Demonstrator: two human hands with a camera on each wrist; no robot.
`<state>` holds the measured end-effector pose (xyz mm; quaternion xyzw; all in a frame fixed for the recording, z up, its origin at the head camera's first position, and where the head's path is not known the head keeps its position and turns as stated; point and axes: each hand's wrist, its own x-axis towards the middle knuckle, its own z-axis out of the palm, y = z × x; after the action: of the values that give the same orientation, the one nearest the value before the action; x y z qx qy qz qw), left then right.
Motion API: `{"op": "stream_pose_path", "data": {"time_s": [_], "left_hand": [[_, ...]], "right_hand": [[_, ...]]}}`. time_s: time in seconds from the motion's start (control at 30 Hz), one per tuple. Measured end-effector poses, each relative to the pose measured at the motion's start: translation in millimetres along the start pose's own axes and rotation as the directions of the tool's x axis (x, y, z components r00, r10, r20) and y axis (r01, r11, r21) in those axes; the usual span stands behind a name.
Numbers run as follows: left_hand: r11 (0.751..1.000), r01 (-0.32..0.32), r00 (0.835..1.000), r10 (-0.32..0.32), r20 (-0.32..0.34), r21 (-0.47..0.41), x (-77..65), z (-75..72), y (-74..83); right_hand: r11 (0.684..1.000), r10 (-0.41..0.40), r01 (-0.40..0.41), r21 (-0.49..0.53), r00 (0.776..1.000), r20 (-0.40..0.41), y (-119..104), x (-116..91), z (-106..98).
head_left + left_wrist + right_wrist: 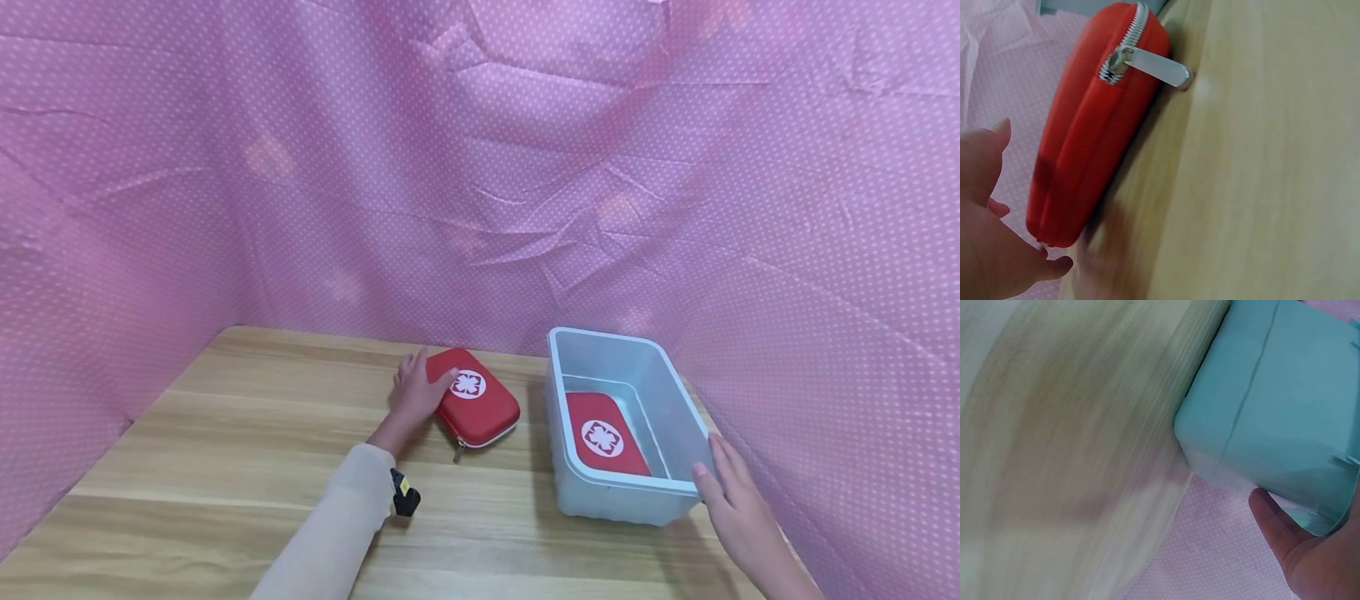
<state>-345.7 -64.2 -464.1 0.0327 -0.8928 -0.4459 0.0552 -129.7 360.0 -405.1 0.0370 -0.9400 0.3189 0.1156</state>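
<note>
A red zippered hard case (483,408) with a white round emblem lies on the wooden table. My left hand (418,393) is spread at its far left end, thumb over the top and the other fingers beside the edge. From the left wrist, that hand (991,225) shows a gap to the top face of the case (1085,137); a metal zipper pull hangs at the near end. At the right, a pale blue plastic bin (630,496) holds another red case (611,450). My right hand (738,504) touches the bin's near right corner, fingers extended along the outside.
Pink dotted cloth (480,208) hangs behind the table and along both sides. The wooden table (225,467) extends left of and in front of the case. A black device (405,496) is strapped at my left wrist. The bin stands close to the right-hand cloth.
</note>
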Motion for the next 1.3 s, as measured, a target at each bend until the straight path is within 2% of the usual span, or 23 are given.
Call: {"op": "stream_pose_path", "data": {"time_s": [0.27,0.43,0.9,1.17,1.3], "left_hand": [[0.998,0.03,1.0,-0.03,0.001,-0.057,3.2,8.3,-4.3],[0.998,0.035,0.999,-0.035,0.0,-0.053,4.1,12.7,-4.8],[0.995,0.061,0.998,-0.06,0.005,-0.082,6.6,24.8,-1.0],[0.983,0.082,0.996,-0.087,-0.023,-0.165,7.5,29.9,-1.6],[0.979,0.065,0.996,-0.076,-0.052,-0.192,8.1,32.9,-1.0]], "right_hand": [[1.0,0.003,-0.003,-0.005,1.0,-0.005,0.8,-1.1,-0.2],[1.0,-0.01,0.009,-0.008,1.0,-0.019,1.7,-0.4,0.8],[0.999,0.039,-0.039,0.004,0.999,0.002,-1.6,-0.3,0.5],[0.999,0.053,-0.053,0.003,0.999,0.002,-2.5,-0.2,1.3],[0.999,0.045,-0.045,0.003,0.999,-0.004,-1.7,0.2,0.5]]}}
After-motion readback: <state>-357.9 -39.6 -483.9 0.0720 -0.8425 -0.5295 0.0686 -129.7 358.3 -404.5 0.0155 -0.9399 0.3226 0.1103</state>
